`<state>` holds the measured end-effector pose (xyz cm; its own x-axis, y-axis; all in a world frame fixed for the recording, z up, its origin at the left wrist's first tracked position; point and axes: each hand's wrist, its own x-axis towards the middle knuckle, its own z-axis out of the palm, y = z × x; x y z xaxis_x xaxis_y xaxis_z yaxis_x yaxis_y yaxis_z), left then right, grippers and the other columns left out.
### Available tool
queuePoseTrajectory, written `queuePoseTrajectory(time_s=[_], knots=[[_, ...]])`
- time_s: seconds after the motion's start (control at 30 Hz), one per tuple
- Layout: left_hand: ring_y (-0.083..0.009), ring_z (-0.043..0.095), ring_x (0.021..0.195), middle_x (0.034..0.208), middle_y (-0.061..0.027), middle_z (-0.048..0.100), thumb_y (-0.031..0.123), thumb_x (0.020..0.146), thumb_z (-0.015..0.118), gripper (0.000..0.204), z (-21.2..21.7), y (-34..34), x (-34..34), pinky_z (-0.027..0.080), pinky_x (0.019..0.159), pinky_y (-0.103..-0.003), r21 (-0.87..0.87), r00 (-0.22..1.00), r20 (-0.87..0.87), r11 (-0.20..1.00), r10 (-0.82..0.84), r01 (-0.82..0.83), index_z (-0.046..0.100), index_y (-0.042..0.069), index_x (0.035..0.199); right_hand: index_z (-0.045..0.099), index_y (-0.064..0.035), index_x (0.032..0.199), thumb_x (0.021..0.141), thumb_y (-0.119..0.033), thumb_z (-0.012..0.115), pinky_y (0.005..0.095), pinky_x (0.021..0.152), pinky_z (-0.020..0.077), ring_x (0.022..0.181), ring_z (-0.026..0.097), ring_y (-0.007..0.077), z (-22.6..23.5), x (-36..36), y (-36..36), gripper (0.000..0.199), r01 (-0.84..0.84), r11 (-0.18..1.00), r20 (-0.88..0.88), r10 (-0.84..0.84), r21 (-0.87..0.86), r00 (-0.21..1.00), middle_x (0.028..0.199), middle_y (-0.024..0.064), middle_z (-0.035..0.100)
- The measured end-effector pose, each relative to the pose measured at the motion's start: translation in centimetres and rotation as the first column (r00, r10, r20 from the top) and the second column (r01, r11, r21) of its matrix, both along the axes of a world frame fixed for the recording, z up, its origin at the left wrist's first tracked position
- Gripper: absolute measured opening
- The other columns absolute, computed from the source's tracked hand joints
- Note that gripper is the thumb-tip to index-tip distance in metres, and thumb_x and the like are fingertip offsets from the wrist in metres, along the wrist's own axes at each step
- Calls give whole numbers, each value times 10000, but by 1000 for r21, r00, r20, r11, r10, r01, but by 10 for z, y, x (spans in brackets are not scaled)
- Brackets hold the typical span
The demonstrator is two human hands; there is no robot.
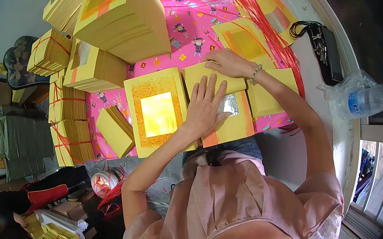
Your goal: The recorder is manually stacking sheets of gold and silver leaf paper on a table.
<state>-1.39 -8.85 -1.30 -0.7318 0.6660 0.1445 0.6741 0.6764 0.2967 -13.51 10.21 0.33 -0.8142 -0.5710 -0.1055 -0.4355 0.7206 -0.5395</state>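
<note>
A yellow joss paper sheet with an orange block and a silver square lies in front of me. Its far part is folded over toward me as a plain yellow flap. Flat on the flap and the silver square rests my left hand, open with fingers spread. My right hand, a beaded bracelet at its wrist, lies along the far folded edge, fingers slightly bent and pressing on the paper. Left of the sheet is a stack of joss paper with a shiny gold square; my left wrist crosses its near right corner.
Tall joss paper stacks and bundles tied with red string stand at the left. Red strands hang along the right. A water bottle and black pouch lie on the sill. Another person's hand shows lower left.
</note>
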Motion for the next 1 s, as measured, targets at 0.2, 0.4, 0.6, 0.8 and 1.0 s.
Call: queuePoseTrajectory(time_s=[0.2, 0.4, 0.6, 0.8, 1.0], knots=[[-484, 235, 1458, 1599, -258, 230, 531, 878, 666, 922, -4, 1, 0, 228, 1181, -573, -3, 1000, 19, 1000, 0, 0, 245, 107, 1580, 641, -12, 1146, 985, -306, 556, 486, 932, 477, 1079, 629, 351, -3, 0, 1, 346, -16, 1000, -38, 15, -11, 999, 1136, 174, 670], [-476, 244, 1455, 1586, -270, 250, 518, 862, 680, 933, -6, -1, -1, 201, 1194, -559, 19, 1000, 11, 1000, -17, 17, 258, 84, 1571, 624, 5, 1142, 976, -288, 571, 483, 943, 479, 1085, 624, 363, -6, 2, 1, 341, -14, 999, -68, 12, -28, 998, 1137, 191, 658], [-476, 241, 1457, 1585, -266, 255, 537, 866, 666, 924, -6, -1, -1, 205, 1191, -561, 5, 1000, 18, 1000, -20, 20, 272, 81, 1567, 602, 15, 1165, 978, -282, 569, 477, 947, 480, 1107, 614, 365, -5, 5, 0, 353, -16, 999, -56, 13, -49, 998, 1152, 196, 644], [-483, 231, 1458, 1589, -268, 248, 540, 871, 658, 917, -9, -1, 0, 205, 1191, -562, -1, 999, 25, 1000, -30, 30, 277, 76, 1565, 590, 8, 1190, 982, -271, 558, 481, 958, 473, 1127, 606, 368, -3, 6, -1, 350, -17, 1000, -20, 16, -12, 1000, 1182, 201, 632], [-490, 212, 1463, 1600, -264, 220, 571, 902, 616, 898, -6, 0, -2, 218, 1186, -571, -52, 998, 55, 998, -44, 47, 271, 73, 1564, 588, -3, 1202, 980, -267, 563, 481, 909, 478, 1051, 614, 366, -12, 9, 5, 346, -24, 999, -190, 17, -33, 982, 1091, 190, 623]])
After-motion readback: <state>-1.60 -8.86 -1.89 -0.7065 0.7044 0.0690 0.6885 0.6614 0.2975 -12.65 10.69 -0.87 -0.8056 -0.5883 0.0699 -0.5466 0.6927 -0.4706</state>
